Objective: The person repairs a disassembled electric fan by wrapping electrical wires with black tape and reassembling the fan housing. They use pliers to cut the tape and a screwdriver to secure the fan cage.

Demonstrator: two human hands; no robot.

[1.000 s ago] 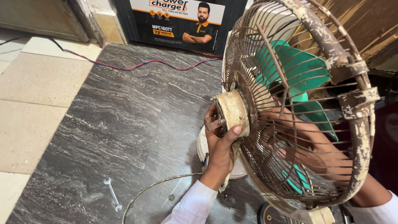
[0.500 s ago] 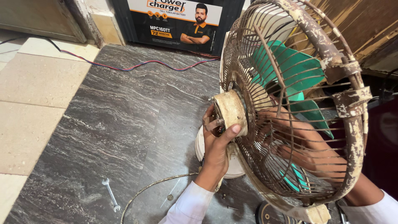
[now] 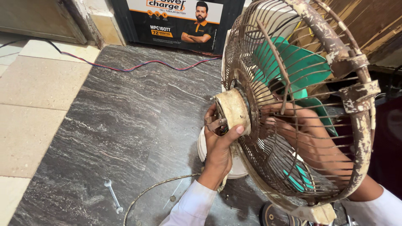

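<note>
A worn fan [image 3: 293,109], its rusted wire guard [image 3: 356,138] still closed round the green blades [image 3: 293,62], stands tilted on a grey marble floor [image 3: 125,125] as a person works at its back. The left hand [image 3: 220,142] is closed on the cream motor housing [image 3: 232,111] at the rear of the fan, thumb over its rim; the right hand [image 3: 293,121] reaches in from the far side behind the guard, and whether it is open or closed cannot be told through the wires. A black box [image 3: 180,21] leans against the wall beyond the fan, with a red-and-blue wire [image 3: 138,66] trailing across the floor left of the fan. A small spanner [image 3: 113,196] and a loose screw [image 3: 172,198] lie on the floor below and left of the fan, well apart from the hands. Judging by the intact guard, blades and housing, dismantling looks barely begun
</note>
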